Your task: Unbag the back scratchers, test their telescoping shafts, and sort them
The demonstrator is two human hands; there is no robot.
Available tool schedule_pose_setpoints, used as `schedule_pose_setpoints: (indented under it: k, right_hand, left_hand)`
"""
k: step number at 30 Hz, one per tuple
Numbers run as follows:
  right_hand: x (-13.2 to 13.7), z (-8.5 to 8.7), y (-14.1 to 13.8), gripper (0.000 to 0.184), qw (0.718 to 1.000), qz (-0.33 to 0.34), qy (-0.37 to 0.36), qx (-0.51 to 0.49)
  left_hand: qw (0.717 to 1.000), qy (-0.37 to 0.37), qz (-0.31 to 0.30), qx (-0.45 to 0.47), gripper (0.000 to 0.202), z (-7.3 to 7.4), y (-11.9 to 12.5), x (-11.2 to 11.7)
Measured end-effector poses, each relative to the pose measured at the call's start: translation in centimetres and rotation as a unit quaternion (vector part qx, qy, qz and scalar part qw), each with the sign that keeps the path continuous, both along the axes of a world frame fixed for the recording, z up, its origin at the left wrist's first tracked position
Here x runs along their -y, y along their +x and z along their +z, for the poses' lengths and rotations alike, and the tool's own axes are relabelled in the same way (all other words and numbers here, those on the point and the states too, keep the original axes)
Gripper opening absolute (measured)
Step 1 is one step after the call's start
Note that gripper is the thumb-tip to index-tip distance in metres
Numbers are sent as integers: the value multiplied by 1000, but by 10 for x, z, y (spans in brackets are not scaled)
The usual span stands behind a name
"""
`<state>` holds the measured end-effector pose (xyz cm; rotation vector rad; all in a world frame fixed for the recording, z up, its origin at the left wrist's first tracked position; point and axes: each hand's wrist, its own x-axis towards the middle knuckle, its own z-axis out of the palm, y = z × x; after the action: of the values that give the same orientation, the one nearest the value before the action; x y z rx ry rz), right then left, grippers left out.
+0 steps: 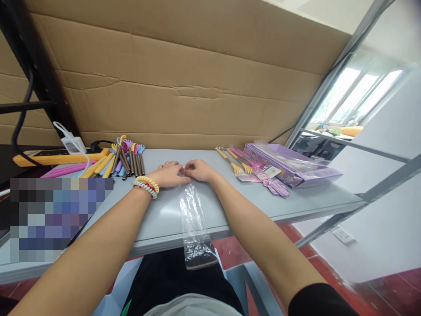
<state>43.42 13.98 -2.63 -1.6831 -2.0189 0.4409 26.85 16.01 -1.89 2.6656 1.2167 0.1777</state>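
Grip on both sides is a fingertip pinch: left hand and right hand meet, closed on the far end of a clear plastic bag. The bag lies on the desk and overhangs its near edge. Back scratchers sit loose at left.

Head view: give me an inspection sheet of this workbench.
Surface: grey table, smooth and glossy.
Job's things: clear plastic bag lies lengthwise, its near end overhanging the table edge.
Clutter: loose back scratchers at left; smaller scratcher pile, purple box and small tags at right.
Hands: left hand and right hand meet at the bag's far end; grip unclear.
Cables: yellow power strip with white charger and black cable.
Surroundings: cardboard wall behind, window right, wall socket low right.
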Motion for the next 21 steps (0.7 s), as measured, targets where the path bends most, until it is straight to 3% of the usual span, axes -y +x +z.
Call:
schedule_pose_setpoints:
  k: [8, 13, 17, 21]
  right_hand:
    - [-4, -1, -2, 22, 999, 10, 35, 10]
    - [-6, -3, 0, 20, 996, 17, 88, -25]
    - [-5, -3, -2, 20, 987, 22, 137, -77]
    - [-5, -4, -4, 22, 977, 7, 152, -151]
  left_hand:
    - [998, 40, 22, 33, 44, -7, 3, -7]
    - [996, 76, 29, 31, 38, -3, 3, -8]
    - [986, 131, 35, 94, 29, 3, 1, -8]
    - [972, 138, 61, 178, 24, 6, -2, -7]
